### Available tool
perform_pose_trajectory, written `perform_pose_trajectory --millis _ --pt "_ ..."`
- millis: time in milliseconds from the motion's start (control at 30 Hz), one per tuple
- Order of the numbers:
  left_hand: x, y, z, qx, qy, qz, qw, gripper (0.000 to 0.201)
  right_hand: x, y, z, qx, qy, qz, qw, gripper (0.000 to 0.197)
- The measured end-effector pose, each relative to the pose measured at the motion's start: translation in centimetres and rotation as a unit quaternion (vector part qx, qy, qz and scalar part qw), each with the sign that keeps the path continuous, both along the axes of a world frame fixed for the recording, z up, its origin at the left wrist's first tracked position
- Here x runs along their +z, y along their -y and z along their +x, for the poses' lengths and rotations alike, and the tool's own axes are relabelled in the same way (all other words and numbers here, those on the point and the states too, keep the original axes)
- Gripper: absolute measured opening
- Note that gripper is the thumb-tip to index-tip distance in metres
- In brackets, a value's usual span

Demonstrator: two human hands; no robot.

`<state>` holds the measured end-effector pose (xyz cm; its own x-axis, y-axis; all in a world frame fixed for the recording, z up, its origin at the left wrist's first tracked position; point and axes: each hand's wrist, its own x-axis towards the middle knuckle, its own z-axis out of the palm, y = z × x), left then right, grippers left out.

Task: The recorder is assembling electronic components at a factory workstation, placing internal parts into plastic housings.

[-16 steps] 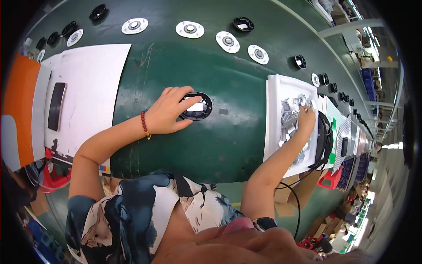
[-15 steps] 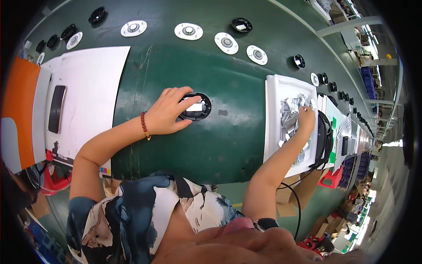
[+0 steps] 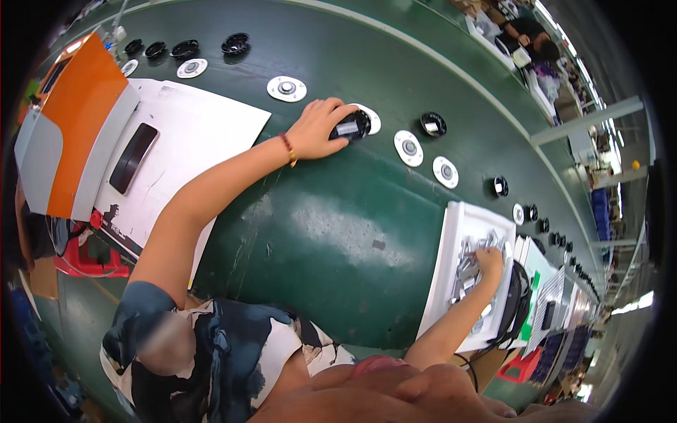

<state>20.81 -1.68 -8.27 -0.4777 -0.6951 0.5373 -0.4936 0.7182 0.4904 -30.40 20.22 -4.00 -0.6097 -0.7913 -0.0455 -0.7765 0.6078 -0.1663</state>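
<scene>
My left hand [image 3: 314,130] reaches far across the green surface, its fingers and thumb closed around the rim of a round black housing [image 3: 358,128]. A small silvery-grey rectangle shows inside that housing. Just behind it, and partly covered by it, lies a white oval plate [image 3: 374,117]. At the right, my right hand [image 3: 489,264] dips into a white tray [image 3: 446,257] among loose silvery metal pieces [image 3: 464,273]. Its fingers are bent together; whatever is between them is too small or hidden to make out.
White oval plates [image 3: 408,148] and black round housings [image 3: 433,125] form a line along the far side. A phone-like dark object [image 3: 134,158] rests on a white board [image 3: 204,113], beside an orange and grey machine [image 3: 88,127]. Black cable [image 3: 520,299] lies right of the tray.
My left hand has carried the black housing away from me to the row of white plates. My right hand stays in the tray. The whole view has shifted and tilted.
</scene>
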Motion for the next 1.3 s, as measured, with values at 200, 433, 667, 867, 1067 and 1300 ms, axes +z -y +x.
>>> perform_pose_trajectory --millis 200,433,667,867,1067,1300 --pt "-2.1 9.3 -1.5 0.110 0.005 -0.015 0.994 0.065 0.0 0.7 2.2 0.027 -0.132 -0.079 0.988 0.028" --pt "-3.3 13.5 -3.0 0.147 0.139 0.157 0.967 0.074 0.8 4.1 22.2 0.239 0.056 -0.184 0.952 0.020" --pt "-2.7 14.3 5.5 0.312 0.049 -0.059 0.947 0.039 -3.5 3.7 24.8 0.238 0.071 -0.161 0.955 0.020" --pt "-5.2 16.2 15.9 0.532 0.123 -0.044 0.837 0.014 -3.3 3.5 24.2 0.245 0.105 -0.158 0.951 0.017" --pt "-6.8 15.5 18.9 0.446 0.104 -0.077 0.886 0.010 -4.5 2.9 24.3 0.262 0.080 -0.181 0.944 0.016" --pt "-2.5 4.1 14.6 0.151 0.071 -0.161 0.973 0.006 -4.5 3.5 24.5 0.255 0.089 -0.175 0.947 0.016"
